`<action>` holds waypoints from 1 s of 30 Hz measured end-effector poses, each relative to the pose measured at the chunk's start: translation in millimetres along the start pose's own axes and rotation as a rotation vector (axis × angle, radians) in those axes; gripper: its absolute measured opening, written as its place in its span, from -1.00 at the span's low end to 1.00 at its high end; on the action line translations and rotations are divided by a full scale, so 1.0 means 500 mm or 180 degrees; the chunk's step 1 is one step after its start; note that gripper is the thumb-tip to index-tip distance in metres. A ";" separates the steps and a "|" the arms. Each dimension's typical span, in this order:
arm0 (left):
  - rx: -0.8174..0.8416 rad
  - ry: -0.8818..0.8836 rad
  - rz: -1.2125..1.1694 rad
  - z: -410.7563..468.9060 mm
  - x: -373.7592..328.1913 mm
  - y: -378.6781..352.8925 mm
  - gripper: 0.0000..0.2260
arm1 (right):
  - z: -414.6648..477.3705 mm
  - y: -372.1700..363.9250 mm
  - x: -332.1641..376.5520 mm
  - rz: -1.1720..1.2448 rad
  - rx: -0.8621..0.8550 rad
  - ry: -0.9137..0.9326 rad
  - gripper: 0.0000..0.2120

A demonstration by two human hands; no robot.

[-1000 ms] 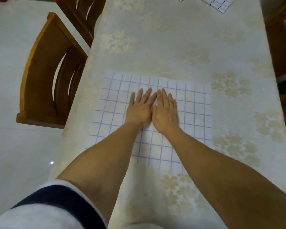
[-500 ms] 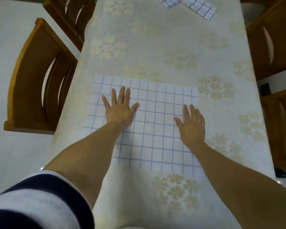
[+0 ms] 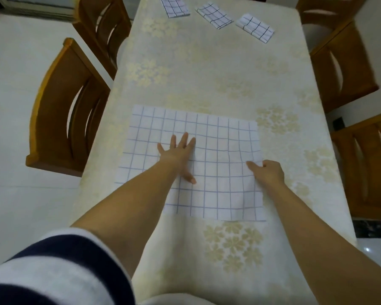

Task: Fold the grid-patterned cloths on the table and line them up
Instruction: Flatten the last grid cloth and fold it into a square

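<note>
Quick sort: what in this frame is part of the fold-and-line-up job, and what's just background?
Job: spread grid cloth, left hand flat on it, right hand pinching its right edge, plus left folded cloth, middle folded cloth and right folded cloth at the far end.

Background: floral table cover, wooden chairs on both sides.

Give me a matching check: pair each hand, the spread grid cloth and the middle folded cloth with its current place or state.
Things:
1. left hand
2. right hand
3. spread grid cloth
4. middle folded cloth

Places or states:
A. lies at the far end of the table
B. pinches the spread cloth's right edge
C. presses flat on the spread cloth, palm down
D. lies open on the near half of the table

Pairs: 1-C, 2-B, 3-D, 4-A
</note>
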State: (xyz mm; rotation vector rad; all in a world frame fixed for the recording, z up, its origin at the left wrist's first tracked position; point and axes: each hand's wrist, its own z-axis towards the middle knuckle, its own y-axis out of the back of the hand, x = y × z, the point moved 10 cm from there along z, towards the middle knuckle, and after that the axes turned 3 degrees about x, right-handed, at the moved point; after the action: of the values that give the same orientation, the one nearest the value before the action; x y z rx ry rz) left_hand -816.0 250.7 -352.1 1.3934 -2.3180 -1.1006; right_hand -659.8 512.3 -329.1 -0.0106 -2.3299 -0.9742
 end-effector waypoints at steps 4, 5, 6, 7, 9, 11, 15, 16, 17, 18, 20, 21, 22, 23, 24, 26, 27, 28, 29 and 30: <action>0.0108 0.0136 0.0093 0.003 0.000 0.003 0.36 | -0.057 0.000 0.023 0.1025 0.0478 0.0140 -0.75; 0.0122 0.0160 0.0112 0.004 -0.003 0.004 0.37 | -0.070 0.005 0.030 0.1072 0.0502 0.0198 -0.70; 0.0149 0.0184 0.0122 0.003 -0.007 0.005 0.38 | -0.078 0.015 0.040 0.1028 0.0424 0.0314 -0.69; 0.0172 0.0210 0.0128 0.003 -0.011 0.007 0.39 | -0.083 0.029 0.053 0.0922 0.0268 0.0464 -0.70; 0.0203 0.0274 0.0146 0.005 -0.014 0.010 0.42 | -0.090 0.042 0.077 0.0847 0.0083 0.0672 -0.70; 0.0227 0.0324 0.0159 0.008 -0.013 0.011 0.43 | -0.103 0.049 0.104 0.0841 -0.0057 0.0782 -0.61; 0.0176 0.0236 0.0042 0.007 -0.012 0.011 0.43 | -0.138 0.048 0.145 0.0873 -0.0035 0.0991 -0.62; 0.0119 0.0190 -0.0021 0.005 -0.010 0.012 0.42 | -0.151 0.047 0.162 0.0886 -0.0006 0.1035 -0.64; 0.0038 0.0131 -0.0067 0.003 -0.006 0.013 0.41 | -0.169 0.044 0.188 0.0876 0.0005 0.1137 -0.64; -0.0049 0.0055 -0.0103 0.000 -0.002 0.014 0.38 | -0.180 0.039 0.215 0.0832 0.0032 0.1263 -0.63; -0.0281 -0.0098 -0.0160 -0.009 0.015 0.012 0.30 | -0.202 0.024 0.272 0.0744 0.0107 0.1517 -0.58; -0.0430 -0.0128 -0.0162 -0.019 0.032 0.011 0.25 | -0.222 0.013 0.307 0.0723 0.0164 0.1701 -0.57; -0.0599 -0.0128 -0.0131 -0.030 0.055 0.013 0.17 | -0.228 -0.002 0.331 0.0699 0.0256 0.1807 -0.56; -0.0776 -0.0107 -0.0065 -0.042 0.083 0.016 0.08 | -0.240 -0.021 0.356 0.0678 0.0366 0.1864 -0.56; -0.0948 -0.0085 0.0005 -0.054 0.115 0.020 -0.02 | -0.240 -0.042 0.369 0.0655 0.0421 0.1890 -0.56; -0.1234 -0.0069 0.0065 -0.080 0.187 0.028 -0.21 | -0.257 -0.088 0.403 0.0605 0.0482 0.1919 -0.54; -0.1309 -0.0069 0.0045 -0.089 0.225 0.027 -0.27 | -0.268 -0.115 0.419 0.0595 0.0522 0.1937 -0.53; -0.1313 -0.0066 0.0008 -0.094 0.260 0.017 -0.31 | -0.270 -0.146 0.429 0.0572 0.0548 0.1964 -0.53; -0.1295 -0.0064 -0.0017 -0.097 0.288 0.003 -0.34 | -0.279 -0.177 0.442 0.0489 0.0572 0.1961 -0.52; -0.1328 -0.0060 -0.0031 -0.100 0.306 -0.010 -0.36 | -0.277 -0.211 0.451 0.0381 0.0564 0.1971 -0.52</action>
State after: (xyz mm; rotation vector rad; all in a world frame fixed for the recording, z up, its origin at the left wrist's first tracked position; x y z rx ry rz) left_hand -866.6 97.9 -348.5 1.2358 -1.9400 -1.4973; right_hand -794.4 296.6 -200.6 0.1936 -1.8071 -0.5967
